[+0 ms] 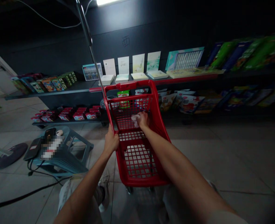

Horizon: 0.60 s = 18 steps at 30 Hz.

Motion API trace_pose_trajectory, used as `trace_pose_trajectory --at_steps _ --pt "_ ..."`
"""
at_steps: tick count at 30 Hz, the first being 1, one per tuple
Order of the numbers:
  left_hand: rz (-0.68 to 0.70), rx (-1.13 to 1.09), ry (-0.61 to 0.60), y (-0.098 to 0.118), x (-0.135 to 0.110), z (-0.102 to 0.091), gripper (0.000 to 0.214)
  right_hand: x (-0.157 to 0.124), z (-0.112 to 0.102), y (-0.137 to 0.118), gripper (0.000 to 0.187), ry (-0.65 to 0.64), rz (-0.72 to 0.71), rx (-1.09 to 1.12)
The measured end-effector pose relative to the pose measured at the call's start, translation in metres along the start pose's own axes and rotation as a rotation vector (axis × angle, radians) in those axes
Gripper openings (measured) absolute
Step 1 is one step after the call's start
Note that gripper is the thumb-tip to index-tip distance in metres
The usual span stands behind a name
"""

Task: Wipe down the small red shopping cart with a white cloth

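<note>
A small red plastic shopping cart [162, 124] with grid walls stands directly in front of me, its wheels on the tiled floor. My left hand [111, 140] grips the cart's left rim, the fingers wrapped over it. Inside the basket, my right hand [143, 119] is closed on a crumpled whitish cloth [135, 119]. The cloth is against or very near the grid panel on the cart's far side; whether it touches cannot be made out.
Beyond the cart, shelves carry books [138, 76], boxes [55, 83] and snack bags [191, 101]. A blue-grey plastic stool [75, 152] at left holds devices and cables. A metal pole [94, 56] rises by the cart's far left corner. A cable [23, 197] crosses the floor.
</note>
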<state>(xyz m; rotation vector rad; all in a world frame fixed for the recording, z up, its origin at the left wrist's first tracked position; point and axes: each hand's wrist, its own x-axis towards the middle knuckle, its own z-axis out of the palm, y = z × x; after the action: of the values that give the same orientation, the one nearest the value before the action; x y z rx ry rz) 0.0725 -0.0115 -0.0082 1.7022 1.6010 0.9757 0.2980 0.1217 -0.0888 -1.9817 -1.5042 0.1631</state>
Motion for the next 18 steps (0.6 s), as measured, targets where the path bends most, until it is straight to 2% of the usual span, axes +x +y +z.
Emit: trace_pose_trajectory --at_steps 4,7,9,18 --pt "0.007 -0.005 0.01 0.001 0.0 0.0 0.07 0.045 -0.033 -0.015 0.033 0.32 0.0 0.138" --pt "-0.007 0.017 0.009 0.003 -0.001 -0.001 0.073 0.055 -0.046 -0.018 0.034 0.426 -0.087 0.155" --pt "-0.013 0.026 0.007 0.003 -0.001 -0.001 0.075 0.048 -0.043 -0.012 0.033 0.376 -0.119 0.085" --pt "-0.012 0.007 0.009 0.002 -0.001 0.003 0.072 -0.008 0.004 0.033 0.052 -0.21 -0.024 -0.43"
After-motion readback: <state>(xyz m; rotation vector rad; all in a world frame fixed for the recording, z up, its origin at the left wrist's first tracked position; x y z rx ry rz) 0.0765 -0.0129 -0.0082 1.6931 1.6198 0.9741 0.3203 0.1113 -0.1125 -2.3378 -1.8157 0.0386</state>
